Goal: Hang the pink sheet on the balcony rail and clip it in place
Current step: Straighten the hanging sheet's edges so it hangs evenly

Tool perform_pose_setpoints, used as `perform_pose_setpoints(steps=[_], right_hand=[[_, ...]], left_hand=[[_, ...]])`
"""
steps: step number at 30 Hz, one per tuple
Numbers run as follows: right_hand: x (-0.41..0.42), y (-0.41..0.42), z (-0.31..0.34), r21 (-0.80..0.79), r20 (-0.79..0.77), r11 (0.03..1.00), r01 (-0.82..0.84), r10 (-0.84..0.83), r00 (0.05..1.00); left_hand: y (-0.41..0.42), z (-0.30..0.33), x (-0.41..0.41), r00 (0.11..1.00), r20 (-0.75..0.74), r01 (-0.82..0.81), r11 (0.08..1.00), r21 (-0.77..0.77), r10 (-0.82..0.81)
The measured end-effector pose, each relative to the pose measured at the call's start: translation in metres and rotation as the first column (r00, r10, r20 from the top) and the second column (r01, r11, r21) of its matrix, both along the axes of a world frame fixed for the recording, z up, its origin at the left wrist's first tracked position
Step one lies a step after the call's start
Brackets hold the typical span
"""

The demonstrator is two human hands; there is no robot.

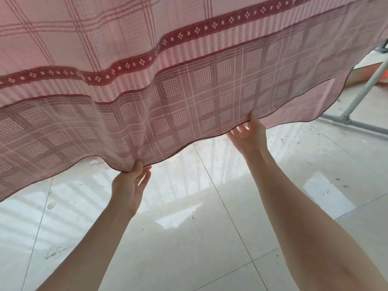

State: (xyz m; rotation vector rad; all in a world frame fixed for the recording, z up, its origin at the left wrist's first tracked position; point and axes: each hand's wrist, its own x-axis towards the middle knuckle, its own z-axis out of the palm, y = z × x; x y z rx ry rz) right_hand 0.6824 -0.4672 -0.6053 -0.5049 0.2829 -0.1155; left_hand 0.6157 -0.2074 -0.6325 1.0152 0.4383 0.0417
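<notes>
The pink sheet [189, 59] with a checked weave and a dark red diamond band fills the upper half of the head view, hanging down in front of me. Its lower hem curves in waves across the frame. My left hand [130, 185] pinches the hem at the lower middle, thumb on the front of the cloth and fingers behind it. My right hand [247, 133] holds the hem further right, thumb up against the front and fingers behind the edge. No rail top and no clips are in view.
A grey metal tube frame [357, 97] with a joint and a floor bar stands at the right behind the sheet. Glossy pale floor tiles [199, 227] spread under my arms. Something orange [383, 76] shows at the far right edge.
</notes>
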Motion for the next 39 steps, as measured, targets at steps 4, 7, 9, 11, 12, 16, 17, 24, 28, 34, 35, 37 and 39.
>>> perform_pose_setpoints(steps=[4, 7, 9, 11, 12, 16, 17, 24, 28, 34, 35, 37, 39], right_hand=[[0.002, -0.004, -0.02, -0.176, -0.063, 0.984, -0.002, -0.009, 0.998], [0.003, -0.006, -0.027, -0.034, -0.116, 0.998, 0.052, -0.055, 0.992], [-0.001, -0.009, -0.032, 0.02, -0.18, 0.996, 0.082, -0.077, 0.981], [-0.004, -0.011, -0.038, 0.046, -0.207, 0.994, 0.104, -0.092, 0.974], [-0.004, -0.013, -0.039, 0.06, -0.213, 0.991, 0.118, -0.103, 0.972], [-0.001, -0.024, -0.036, 0.065, -0.241, 0.98, 0.186, -0.166, 0.956], [-0.001, -0.028, -0.036, 0.063, -0.246, 0.978, 0.198, -0.177, 0.953], [-0.017, -0.061, -0.035, 0.043, -0.24, 0.98, 0.193, -0.177, 0.955], [-0.021, -0.063, -0.037, 0.165, -0.219, 0.972, 0.169, -0.131, 0.967], [-0.039, -0.045, -0.039, 0.201, -0.217, 0.973, 0.111, -0.066, 0.974], [-0.043, -0.041, -0.04, 0.205, -0.201, 0.973, 0.107, -0.065, 0.977], [-0.049, -0.035, -0.043, 0.214, -0.167, 0.971, 0.108, -0.073, 0.983], [-0.051, -0.033, -0.045, 0.21, -0.141, 0.972, 0.107, -0.078, 0.987]], left_hand=[[0.004, -0.001, 0.003, 1.0, 0.0, -0.013, 1.0, 0.021, 0.013], [0.007, -0.001, 0.003, 1.0, -0.001, -0.006, 0.999, 0.052, 0.006], [0.008, -0.001, 0.003, 1.0, 0.005, 0.006, 0.998, 0.063, -0.007], [0.006, -0.001, 0.004, 0.999, 0.019, 0.028, 0.997, 0.072, -0.03], [0.004, -0.001, 0.005, 0.999, 0.023, 0.037, 0.996, 0.077, -0.038], [-0.01, -0.001, 0.009, 0.998, 0.02, 0.058, 0.995, 0.081, -0.06], [-0.015, -0.001, 0.01, 0.997, 0.017, 0.068, 0.994, 0.081, -0.07], [-0.037, -0.005, 0.02, 0.996, 0.015, 0.087, 0.993, 0.076, -0.089], [-0.04, -0.004, 0.022, 0.998, 0.01, 0.063, 0.997, 0.046, -0.063], [-0.021, 0.002, 0.026, 1.0, 0.012, -0.007, 0.997, 0.07, 0.007], [-0.021, 0.003, 0.026, 1.0, 0.005, -0.031, 0.998, 0.052, 0.031], [-0.026, 0.001, 0.025, 0.998, -0.01, -0.057, 0.997, -0.044, 0.057], [-0.038, -0.002, 0.023, 1.0, 0.016, -0.002, 0.99, -0.138, 0.005]])
